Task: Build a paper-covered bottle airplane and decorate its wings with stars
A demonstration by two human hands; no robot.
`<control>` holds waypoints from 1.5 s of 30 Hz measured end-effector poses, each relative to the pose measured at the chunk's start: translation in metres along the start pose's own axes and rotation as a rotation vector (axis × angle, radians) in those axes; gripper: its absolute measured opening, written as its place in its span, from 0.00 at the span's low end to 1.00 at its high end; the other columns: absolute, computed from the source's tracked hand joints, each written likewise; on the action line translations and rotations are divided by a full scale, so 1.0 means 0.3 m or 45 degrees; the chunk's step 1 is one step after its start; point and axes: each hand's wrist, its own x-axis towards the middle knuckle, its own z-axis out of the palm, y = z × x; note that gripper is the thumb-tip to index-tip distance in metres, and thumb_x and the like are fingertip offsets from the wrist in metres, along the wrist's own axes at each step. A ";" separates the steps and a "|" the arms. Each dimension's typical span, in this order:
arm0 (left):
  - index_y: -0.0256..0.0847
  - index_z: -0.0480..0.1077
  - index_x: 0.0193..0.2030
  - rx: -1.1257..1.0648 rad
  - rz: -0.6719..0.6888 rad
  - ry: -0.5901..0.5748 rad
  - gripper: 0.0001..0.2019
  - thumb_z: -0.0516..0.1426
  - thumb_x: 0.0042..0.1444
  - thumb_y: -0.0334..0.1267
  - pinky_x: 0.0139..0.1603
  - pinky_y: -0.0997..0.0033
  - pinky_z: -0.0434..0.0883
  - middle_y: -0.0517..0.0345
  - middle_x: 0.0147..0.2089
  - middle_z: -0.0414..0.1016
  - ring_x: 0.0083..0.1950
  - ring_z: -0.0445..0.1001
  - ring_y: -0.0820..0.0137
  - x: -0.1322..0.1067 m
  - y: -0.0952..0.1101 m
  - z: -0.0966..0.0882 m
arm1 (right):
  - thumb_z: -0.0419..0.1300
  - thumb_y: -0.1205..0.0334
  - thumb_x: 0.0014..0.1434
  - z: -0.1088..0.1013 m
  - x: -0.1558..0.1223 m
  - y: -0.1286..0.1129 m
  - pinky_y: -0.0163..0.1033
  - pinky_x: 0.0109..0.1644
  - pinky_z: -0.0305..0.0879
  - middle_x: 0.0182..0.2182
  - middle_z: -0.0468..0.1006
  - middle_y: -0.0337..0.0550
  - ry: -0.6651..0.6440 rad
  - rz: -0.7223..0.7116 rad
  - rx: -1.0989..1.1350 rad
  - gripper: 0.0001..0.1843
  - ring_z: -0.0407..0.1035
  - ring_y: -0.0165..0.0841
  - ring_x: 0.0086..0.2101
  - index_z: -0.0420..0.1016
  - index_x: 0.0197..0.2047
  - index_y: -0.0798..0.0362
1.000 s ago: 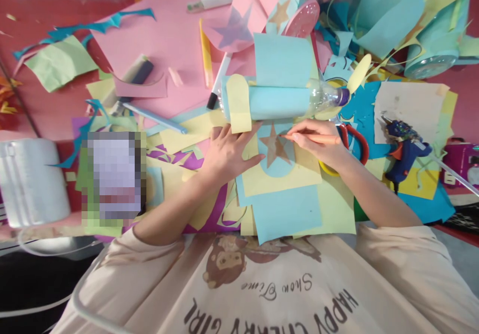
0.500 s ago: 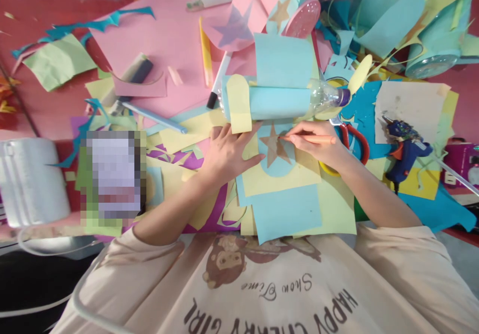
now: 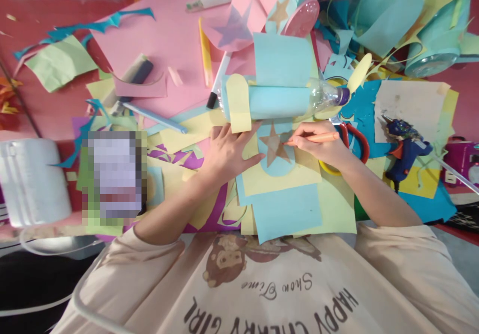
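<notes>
My right hand [image 3: 314, 142] is closed around an orange marker [image 3: 324, 138], its tip at the right side of a brown star [image 3: 276, 145]. The star is coloured on a light blue paper piece [image 3: 279, 169] with a rounded lower end, lying on pale yellow paper [image 3: 299, 176]. Fingers spread, my left hand [image 3: 232, 149] lies flat on the papers just left of the star; its thumb reaches the blue piece's edge. Just beyond both hands, a clear plastic bottle [image 3: 322, 96] wrapped in light blue paper lies on its side, with a yellow paper strip [image 3: 239, 104] across its left end.
Red-handled scissors [image 3: 359, 144] lie beside my right forearm. A blue hot glue gun [image 3: 406, 159] rests further right. At left are a pixelated phone-like object [image 3: 114, 174] and a white case [image 3: 33, 181]. Markers, such as a yellow one [image 3: 205, 52], and paper scraps cover the pink sheet [image 3: 168, 34].
The marker tip has moved slightly right and down along the star, and my right hand has shifted a little with it. My left hand stays in place.
</notes>
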 end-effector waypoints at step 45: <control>0.46 0.59 0.68 0.002 -0.002 0.003 0.32 0.58 0.58 0.50 0.56 0.49 0.62 0.47 0.60 0.73 0.59 0.68 0.47 0.003 0.000 0.004 | 0.60 0.56 0.60 0.008 0.000 -0.009 0.32 0.29 0.58 0.25 0.77 0.38 0.063 0.012 -0.022 0.12 0.70 0.28 0.27 0.74 0.28 0.54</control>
